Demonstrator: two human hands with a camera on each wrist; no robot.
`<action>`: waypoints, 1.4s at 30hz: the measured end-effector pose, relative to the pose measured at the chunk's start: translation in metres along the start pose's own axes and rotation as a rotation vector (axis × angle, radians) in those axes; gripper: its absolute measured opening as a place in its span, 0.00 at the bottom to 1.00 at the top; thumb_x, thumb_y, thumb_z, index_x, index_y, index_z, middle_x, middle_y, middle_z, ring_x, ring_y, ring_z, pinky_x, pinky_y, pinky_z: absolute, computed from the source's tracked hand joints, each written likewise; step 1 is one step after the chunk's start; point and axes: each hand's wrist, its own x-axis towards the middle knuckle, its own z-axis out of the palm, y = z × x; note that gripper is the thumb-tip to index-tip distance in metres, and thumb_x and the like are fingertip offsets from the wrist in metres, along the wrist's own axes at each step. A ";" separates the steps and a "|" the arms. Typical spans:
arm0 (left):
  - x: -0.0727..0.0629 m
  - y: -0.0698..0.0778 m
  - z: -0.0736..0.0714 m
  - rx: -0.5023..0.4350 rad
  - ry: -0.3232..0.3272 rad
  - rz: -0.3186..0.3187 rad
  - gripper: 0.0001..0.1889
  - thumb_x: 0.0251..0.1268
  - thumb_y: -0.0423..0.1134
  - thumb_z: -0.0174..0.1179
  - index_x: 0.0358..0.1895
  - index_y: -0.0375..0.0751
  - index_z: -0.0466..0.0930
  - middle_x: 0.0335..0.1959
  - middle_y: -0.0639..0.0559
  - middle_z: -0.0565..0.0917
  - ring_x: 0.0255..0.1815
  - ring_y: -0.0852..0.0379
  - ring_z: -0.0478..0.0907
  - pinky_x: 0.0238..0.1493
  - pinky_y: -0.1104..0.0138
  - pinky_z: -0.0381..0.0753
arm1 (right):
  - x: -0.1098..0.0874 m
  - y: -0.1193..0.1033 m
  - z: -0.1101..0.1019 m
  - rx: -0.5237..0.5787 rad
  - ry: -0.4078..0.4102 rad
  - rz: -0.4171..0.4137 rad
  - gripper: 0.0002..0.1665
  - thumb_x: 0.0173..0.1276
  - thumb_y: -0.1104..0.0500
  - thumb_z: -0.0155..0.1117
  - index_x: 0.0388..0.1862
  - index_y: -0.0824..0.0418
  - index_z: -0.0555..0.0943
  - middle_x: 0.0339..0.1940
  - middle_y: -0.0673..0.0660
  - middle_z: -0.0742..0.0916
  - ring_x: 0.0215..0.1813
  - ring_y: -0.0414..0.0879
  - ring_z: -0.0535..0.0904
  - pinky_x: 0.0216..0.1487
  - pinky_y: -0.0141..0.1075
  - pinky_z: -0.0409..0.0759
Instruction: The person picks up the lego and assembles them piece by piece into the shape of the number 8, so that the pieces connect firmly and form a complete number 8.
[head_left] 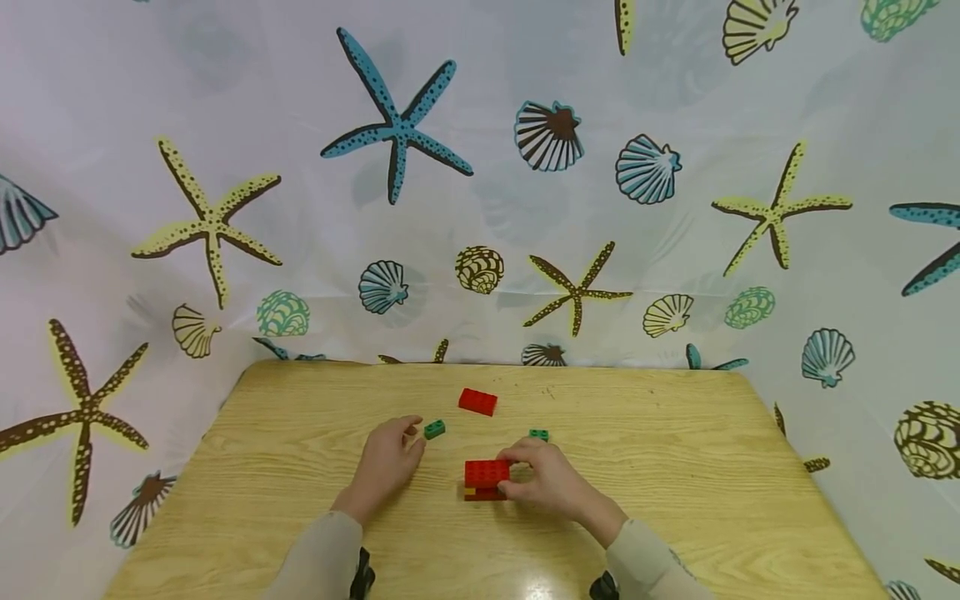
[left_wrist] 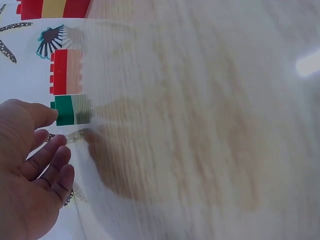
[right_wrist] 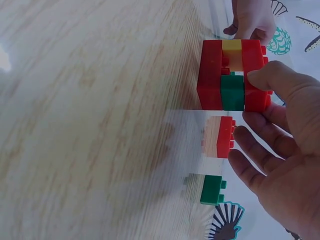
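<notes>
Sleeves (head_left: 318, 550): pale, mine, nearest of all, one at each side over the bench (head_left: 675, 442).
Right grip (head_left: 553, 482): narrowed to a pinch on the right end of the top red brick (head_left: 482, 472).
Stack (head_left: 486, 480): before me, between my hands; a yellow brick (right_wrist: 231, 48) and a middle green brick (right_wrist: 232, 94) sandwiched above the bottom red brick (right_wrist: 209, 75).
Left grip (head_left: 386, 460): fingers loosely bent, holding nothing, beside the left green brick (head_left: 434, 428); touching or not, I cannot tell.
Progress: four bricks stacked, partway along, I judge; whether the top one is fully pressed down, I cannot tell.
Loose bricks: left green brick, right green brick (head_left: 538, 433) just beyond my right fingers, spare red brick (head_left: 477, 402) farther back.
Edges: far one meets the shell-print cloth (head_left: 480, 192); side ones well apart from me.
Room: broad wood left and right, tight behind my right fingers.
</notes>
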 end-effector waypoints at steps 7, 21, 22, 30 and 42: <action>0.007 -0.002 0.001 -0.001 -0.054 0.021 0.25 0.70 0.32 0.66 0.69 0.32 0.78 0.55 0.35 0.87 0.46 0.47 0.81 0.51 0.50 0.83 | 0.000 -0.001 0.000 0.015 -0.010 0.020 0.20 0.71 0.58 0.73 0.59 0.63 0.86 0.53 0.54 0.88 0.59 0.53 0.82 0.63 0.53 0.83; 0.016 0.001 0.004 -0.070 -0.132 0.023 0.27 0.69 0.30 0.67 0.70 0.31 0.77 0.42 0.46 0.87 0.37 0.58 0.77 0.44 0.61 0.81 | 0.001 0.000 0.001 -0.010 0.001 0.011 0.20 0.70 0.57 0.73 0.59 0.62 0.87 0.52 0.54 0.88 0.58 0.52 0.82 0.61 0.52 0.84; 0.017 0.002 0.006 -0.072 -0.143 0.025 0.27 0.70 0.30 0.67 0.71 0.31 0.76 0.41 0.48 0.86 0.37 0.59 0.78 0.45 0.61 0.82 | 0.001 0.000 0.001 -0.011 0.004 0.013 0.20 0.70 0.58 0.73 0.59 0.62 0.87 0.52 0.53 0.88 0.57 0.51 0.82 0.61 0.52 0.84; 0.024 0.002 0.009 -0.049 -0.162 0.046 0.28 0.69 0.30 0.69 0.71 0.28 0.75 0.34 0.51 0.83 0.32 0.60 0.74 0.42 0.64 0.80 | 0.001 -0.001 0.000 -0.017 0.000 0.003 0.20 0.70 0.58 0.73 0.59 0.62 0.87 0.52 0.54 0.88 0.57 0.53 0.82 0.61 0.52 0.84; 0.025 -0.003 0.014 0.002 -0.175 0.009 0.20 0.69 0.36 0.71 0.62 0.36 0.83 0.42 0.48 0.85 0.41 0.53 0.79 0.48 0.56 0.82 | 0.001 0.000 0.000 -0.026 0.003 0.001 0.20 0.70 0.58 0.73 0.58 0.62 0.87 0.53 0.54 0.88 0.58 0.52 0.83 0.61 0.52 0.84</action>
